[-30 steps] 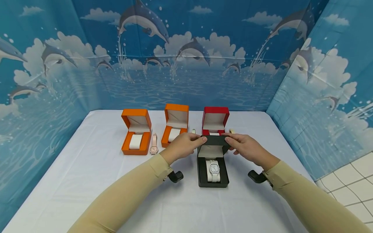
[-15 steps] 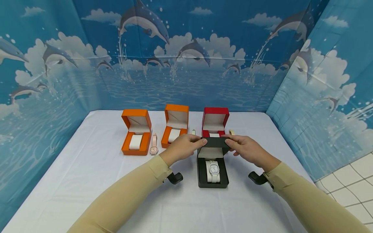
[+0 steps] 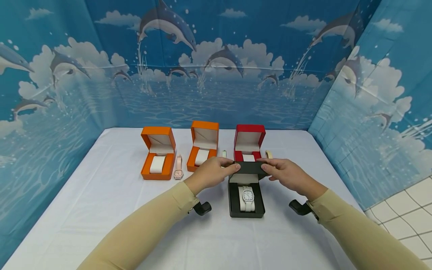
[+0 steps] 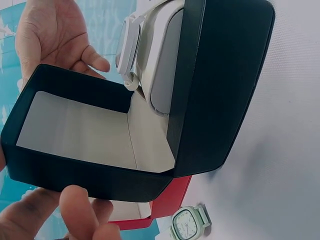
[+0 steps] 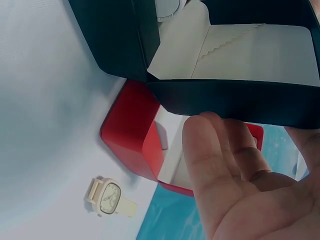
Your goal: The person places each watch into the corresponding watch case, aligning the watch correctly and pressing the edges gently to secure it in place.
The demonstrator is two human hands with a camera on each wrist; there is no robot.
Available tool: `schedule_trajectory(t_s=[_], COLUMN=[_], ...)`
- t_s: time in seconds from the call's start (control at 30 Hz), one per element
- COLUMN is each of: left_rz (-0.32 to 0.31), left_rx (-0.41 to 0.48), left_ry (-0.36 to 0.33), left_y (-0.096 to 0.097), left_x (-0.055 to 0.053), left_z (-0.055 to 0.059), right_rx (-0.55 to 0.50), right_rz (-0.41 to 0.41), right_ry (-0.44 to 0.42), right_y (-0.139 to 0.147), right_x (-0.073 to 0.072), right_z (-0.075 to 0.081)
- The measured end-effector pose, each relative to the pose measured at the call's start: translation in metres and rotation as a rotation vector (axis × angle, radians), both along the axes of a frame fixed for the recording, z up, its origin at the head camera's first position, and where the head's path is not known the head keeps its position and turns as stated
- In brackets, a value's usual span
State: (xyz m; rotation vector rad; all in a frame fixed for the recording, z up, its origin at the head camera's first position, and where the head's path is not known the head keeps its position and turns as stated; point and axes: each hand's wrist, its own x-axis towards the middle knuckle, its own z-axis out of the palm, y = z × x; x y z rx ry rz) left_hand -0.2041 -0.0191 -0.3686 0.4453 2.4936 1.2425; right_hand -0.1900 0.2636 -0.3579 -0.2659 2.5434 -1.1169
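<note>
Your left hand [image 3: 213,173] and right hand [image 3: 293,177] pinch the lid [image 3: 249,167].
Black box [image 3: 247,215], white watch [image 3: 248,195] inside, nearer right edge of the tabletop [image 3: 91,195].

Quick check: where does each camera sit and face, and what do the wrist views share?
Head: on the head, facing forward and down at the tabletop; left hand, right hand and sleeves show.
Left wrist: worn there, facing the open dark box; both hands show in part.
Right wrist: worn there, facing the dark box; right hand shows.
Both wrist views share the dark box and the red box.
</note>
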Motion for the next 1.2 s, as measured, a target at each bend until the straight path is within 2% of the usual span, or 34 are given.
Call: schedule_trajectory(t_s=[0.27,0.53,1.2], left_rz=[-0.001,-0.008,-0.012], left_rx=[0.012,0.004,0.006], left_ry=[0.0,0.01,0.008], left_y=[0.0,-0.001,-0.001], left_x=[0.004,0.006,0.012], left_z=[0.0,-0.001,-0.006], right_rx=[-0.037,-0.031,-0.072], right_rz=[0.015,0.018,0.059], right_ry=[-0.029,-0.035,-0.019], right_y=[0.002,0.002,0.007], right_x=[0.002,0.006,0.01], right_z=[0.0,0.001,-0.001])
